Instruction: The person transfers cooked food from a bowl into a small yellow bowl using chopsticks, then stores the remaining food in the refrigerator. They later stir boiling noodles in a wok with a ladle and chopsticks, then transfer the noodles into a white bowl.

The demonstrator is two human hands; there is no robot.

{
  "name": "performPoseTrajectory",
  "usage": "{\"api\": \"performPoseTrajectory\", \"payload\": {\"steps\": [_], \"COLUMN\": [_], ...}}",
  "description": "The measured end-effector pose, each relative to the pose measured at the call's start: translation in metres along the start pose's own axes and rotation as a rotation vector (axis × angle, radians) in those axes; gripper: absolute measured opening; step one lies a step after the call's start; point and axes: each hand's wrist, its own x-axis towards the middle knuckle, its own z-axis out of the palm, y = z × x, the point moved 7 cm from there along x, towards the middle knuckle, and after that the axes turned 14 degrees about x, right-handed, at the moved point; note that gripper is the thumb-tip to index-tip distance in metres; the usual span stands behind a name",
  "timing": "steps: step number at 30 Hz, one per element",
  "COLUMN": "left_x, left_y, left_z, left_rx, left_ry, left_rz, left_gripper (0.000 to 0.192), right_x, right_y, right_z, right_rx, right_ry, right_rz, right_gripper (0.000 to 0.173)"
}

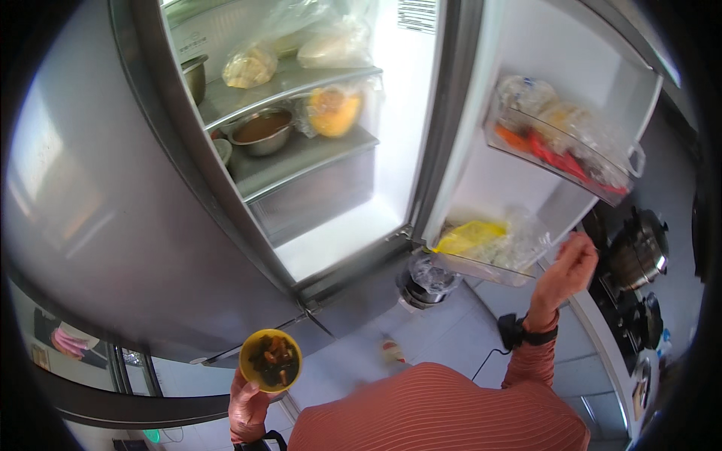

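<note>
My left hand (249, 407) holds a yellow bowl (271, 361) with dark leafy food and orange-brown pieces in it, in front of the fridge. My right hand (574, 262) is at the outer edge of the open fridge door (522, 194), fingers curled; whether it grips the edge cannot be told. Inside the fridge, a metal bowl of brown food (264, 134) and a bagged piece of orange squash or pumpkin (334, 111) stand on the lower glass shelf (316, 158). Bagged food (250, 66) lies on the shelf above.
The door's upper bin (555, 155) holds bags with orange and red items; its lower bin (485, 268) holds a yellow bag. A small lined bin (428, 284) stands on the floor below. At right, a steel pot (639, 251) is on the stove by the counter.
</note>
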Motion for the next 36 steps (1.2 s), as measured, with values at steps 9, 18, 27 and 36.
{"api": "performPoseTrajectory", "payload": {"steps": [9,18,27,36], "left_x": [-0.074,-0.150,-0.212,-0.227], "left_y": [-0.008,-0.039,-0.055,-0.041], "left_z": [-0.023,0.023,0.042,-0.016], "left_rx": [0.053,-0.057,-0.052,-0.114], "left_ry": [0.161,0.333,0.368,0.430], "left_rz": [0.069,0.191,0.221,0.327], "left_gripper": [0.072,0.066,0.067,0.061], "right_x": [0.119,0.135,0.103,0.011], "right_y": [0.195,0.294,0.248,0.088], "right_z": [-0.074,-0.060,-0.082,-0.114], "right_rx": [0.496,0.778,0.837,0.534], "right_ry": [-0.092,-0.506,-0.511,-0.719], "right_rz": [0.768,0.893,0.888,0.576], "right_gripper": [0.076,0.066,0.058,0.065]}}
